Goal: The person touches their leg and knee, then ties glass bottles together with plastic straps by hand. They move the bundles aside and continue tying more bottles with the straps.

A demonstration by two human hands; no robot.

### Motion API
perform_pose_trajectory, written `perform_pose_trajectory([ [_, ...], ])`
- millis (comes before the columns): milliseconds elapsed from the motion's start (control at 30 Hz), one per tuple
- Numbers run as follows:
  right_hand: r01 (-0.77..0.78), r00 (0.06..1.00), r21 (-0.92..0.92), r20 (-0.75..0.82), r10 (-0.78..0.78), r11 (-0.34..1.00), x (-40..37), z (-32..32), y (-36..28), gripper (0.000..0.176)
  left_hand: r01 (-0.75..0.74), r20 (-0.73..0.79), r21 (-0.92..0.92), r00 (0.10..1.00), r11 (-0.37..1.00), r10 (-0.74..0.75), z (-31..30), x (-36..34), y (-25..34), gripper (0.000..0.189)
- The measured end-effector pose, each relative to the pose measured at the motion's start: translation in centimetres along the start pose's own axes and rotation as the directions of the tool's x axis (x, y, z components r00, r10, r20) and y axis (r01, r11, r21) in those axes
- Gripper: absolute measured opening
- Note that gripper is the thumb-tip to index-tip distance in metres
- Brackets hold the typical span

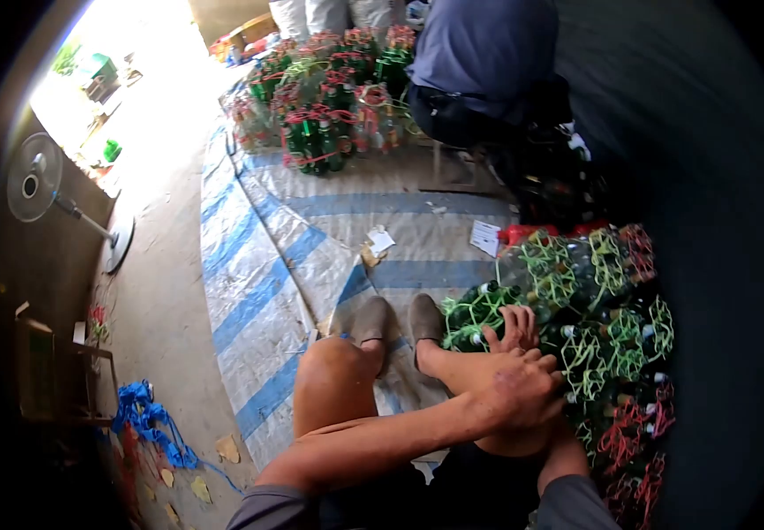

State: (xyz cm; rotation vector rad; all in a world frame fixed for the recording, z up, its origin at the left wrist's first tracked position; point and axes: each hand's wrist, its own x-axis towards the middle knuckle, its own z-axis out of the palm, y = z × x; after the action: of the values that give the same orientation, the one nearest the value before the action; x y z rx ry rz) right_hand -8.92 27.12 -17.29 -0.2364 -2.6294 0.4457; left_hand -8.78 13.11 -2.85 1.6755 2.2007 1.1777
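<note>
My left hand (520,389) reaches across my lap, its curled fingers over my right wrist, which it largely hides. Beyond it, my right hand (514,329) shows with fingers bent and apart, and I see nothing in it. Just beside the right hand stand green glass bottles (479,311) bundled in light green string. More bottles tied with green string (587,358) lie along my right side, and clear ones in green netting (548,269) are farther up.
A striped blue-and-white tarp (267,252) covers the floor. Ahead are bottle bundles in pink string (316,141) and a seated person (488,62). To the left are a standing fan (36,181) and blue plastic strips (148,420). Red-strung bottles (629,437) sit lower right.
</note>
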Motion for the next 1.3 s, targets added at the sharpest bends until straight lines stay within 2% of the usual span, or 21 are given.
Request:
perform_pose_trajectory([
  [267, -0.076, 0.997, -0.039, -0.009, 0.076, 0.996, -0.4, 0.1, 0.4, 0.061, -0.040, 0.011, 0.019, 0.999, 0.999, 0.039, 0.2, 0.1, -0.2, 0.031],
  [500, -0.037, 0.999, 0.007, 0.013, 0.037, 0.999, -0.3, 0.3, 1.6, 0.057, -0.064, 0.062, 0.019, 0.996, 0.998, 0.063, -0.4, 0.3, -0.1, 0.033],
  [533, -0.034, 0.999, 0.005, 0.018, 0.034, 0.999, -0.3, 0.3, 1.6, 0.057, -0.070, 0.056, 0.021, 0.996, 0.997, 0.068, -0.2, 0.3, -0.2, 0.033],
  [633, -0.017, 1.000, 0.000, -0.008, 0.017, 1.000, -0.2, 0.1, 1.6, 0.057, -0.144, -0.100, 0.073, 0.983, 0.987, 0.151, 0.1, 0.4, -0.2, 0.029],
  [733, -0.015, 1.000, 0.000, -0.028, 0.015, 1.000, -0.3, 0.0, 1.4, 0.057, -0.064, 0.075, -0.003, 0.995, 0.998, 0.064, -0.7, 0.4, 0.0, 0.034],
  [800, -0.019, 1.000, 0.002, -0.012, 0.019, 1.000, -0.2, -0.1, 1.4, 0.057, -0.084, 0.059, -0.012, 0.995, 0.996, 0.085, -0.4, 0.4, -0.2, 0.034],
  [833, 0.002, 0.999, -0.015, -0.052, -0.003, 1.000, -0.2, -0.1, 1.2, 0.057, -0.092, 0.050, -0.012, 0.994, 0.996, 0.092, -0.5, 0.4, -0.4, 0.034],
  [933, -0.046, 0.999, 0.018, 0.005, 0.046, 0.999, -0.4, 0.0, 1.3, 0.055, -0.038, 0.132, 0.011, 0.991, 0.999, 0.036, -1.4, 0.5, 0.3, 0.035],
  [1133, -0.056, 0.998, 0.049, -0.029, 0.057, 0.997, -0.9, 1.2, 2.0, 0.058, -0.040, 0.107, 0.003, 0.993, 0.999, 0.039, -0.8, 0.4, -0.1, 0.036],
  [1300, -0.082, 0.996, 0.051, 0.030, 0.081, 0.995, -0.7, 0.7, 1.5, 0.057, -0.037, 0.108, -0.003, 0.993, 0.999, 0.037, -1.1, 0.3, 0.0, 0.034],
])
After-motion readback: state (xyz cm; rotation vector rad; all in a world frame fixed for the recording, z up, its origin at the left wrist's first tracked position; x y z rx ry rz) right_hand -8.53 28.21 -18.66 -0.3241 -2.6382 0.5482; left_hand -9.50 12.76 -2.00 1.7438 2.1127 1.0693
